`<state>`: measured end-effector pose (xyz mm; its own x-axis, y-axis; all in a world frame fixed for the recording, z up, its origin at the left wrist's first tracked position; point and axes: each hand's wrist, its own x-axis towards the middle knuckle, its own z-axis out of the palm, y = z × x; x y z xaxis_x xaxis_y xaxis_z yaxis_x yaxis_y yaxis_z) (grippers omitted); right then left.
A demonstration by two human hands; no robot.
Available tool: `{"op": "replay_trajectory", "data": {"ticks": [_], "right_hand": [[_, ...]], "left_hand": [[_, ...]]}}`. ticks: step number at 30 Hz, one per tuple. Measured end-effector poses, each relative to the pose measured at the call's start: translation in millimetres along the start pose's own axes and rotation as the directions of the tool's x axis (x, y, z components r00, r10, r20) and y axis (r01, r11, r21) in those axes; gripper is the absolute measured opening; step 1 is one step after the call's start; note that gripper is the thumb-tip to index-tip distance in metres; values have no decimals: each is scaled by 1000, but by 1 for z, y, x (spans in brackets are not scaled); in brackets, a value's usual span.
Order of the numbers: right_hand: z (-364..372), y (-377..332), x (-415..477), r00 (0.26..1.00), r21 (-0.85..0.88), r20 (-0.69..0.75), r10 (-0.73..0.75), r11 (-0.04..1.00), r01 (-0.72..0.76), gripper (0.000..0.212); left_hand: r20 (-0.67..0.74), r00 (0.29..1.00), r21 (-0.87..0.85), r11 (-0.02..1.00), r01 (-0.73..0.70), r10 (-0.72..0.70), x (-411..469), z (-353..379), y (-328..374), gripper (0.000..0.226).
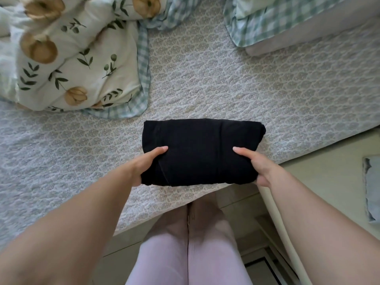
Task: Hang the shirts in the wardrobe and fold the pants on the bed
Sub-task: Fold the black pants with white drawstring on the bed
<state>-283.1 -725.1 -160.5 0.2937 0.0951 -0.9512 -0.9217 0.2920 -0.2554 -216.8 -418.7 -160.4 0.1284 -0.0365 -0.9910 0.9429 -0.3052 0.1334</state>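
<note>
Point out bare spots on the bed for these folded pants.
Bare bedspread lies beyond the folded pants, between the floral duvet and the checked pillow, and left of the pants below the duvet. Far corners are crowded.

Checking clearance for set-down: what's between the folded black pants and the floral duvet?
Head view: only a narrow strip of bare patterned bedspread lies between the folded black pants and the floral duvet.

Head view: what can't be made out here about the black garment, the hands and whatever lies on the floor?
Head view only:
- black bundle: folded and dark, so whether it is pants or a shirt cannot be told.
- left hand and right hand: thumbs show on top; the fingers are hidden under the bundle.
- blue-grey item: cut off by the right edge, so it cannot be identified.
</note>
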Motion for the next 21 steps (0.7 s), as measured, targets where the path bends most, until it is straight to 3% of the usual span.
{"op": "replay_trajectory", "data": {"ticks": [3, 9, 15, 21], "right_hand": [[-2, 0, -10, 990, 171, 77, -114, 980, 100, 34], [15, -2, -71, 961, 385, 81, -265, 898, 215, 34], [44, 27, -162, 919, 566, -51, -390, 747, 348, 39], [82, 105, -257, 843, 677, -266, -469, 531, 509, 52]], "left_hand": [[56, 998, -50, 998, -36, 39, -10, 2, 7, 78], [66, 983, 27, 985, -171, 169, -59, -5, 37, 62], [120, 946, 262, 909, -323, 301, -131, 0, 78, 63], [268, 880, 525, 707, -474, 391, -233, 21, 79, 78]]}}
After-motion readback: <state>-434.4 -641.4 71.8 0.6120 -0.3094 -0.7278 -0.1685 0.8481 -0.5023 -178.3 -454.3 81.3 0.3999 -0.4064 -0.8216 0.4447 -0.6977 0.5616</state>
